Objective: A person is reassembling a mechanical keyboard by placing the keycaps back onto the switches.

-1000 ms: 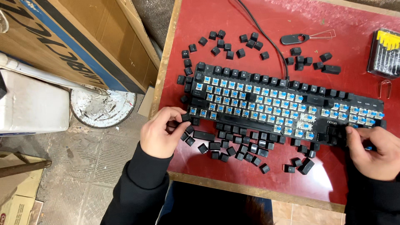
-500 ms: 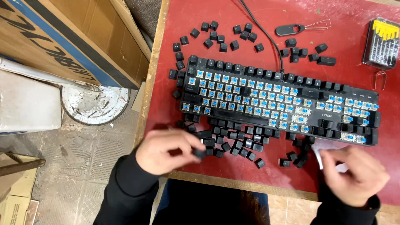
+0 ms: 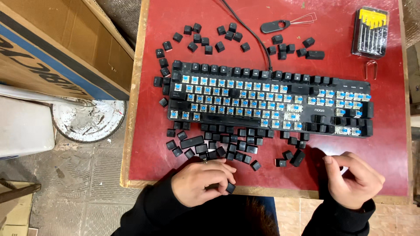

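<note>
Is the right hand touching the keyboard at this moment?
Apart. The head view shows the right hand curled near the table's front edge, with bare red table plainly visible between its fingertips and the keyboard.

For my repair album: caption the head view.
Left hand picking a black keycap beside a stripped keyboard on a red table.

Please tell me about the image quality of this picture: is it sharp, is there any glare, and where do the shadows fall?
In the head view, the keyboard and loose keycaps look sharp; the light is soft and even, with no strong glare on the red table; a faint shadow lies under the right hand; the left hand shows little blur; the cardboard box at the edge is cut off.
</note>
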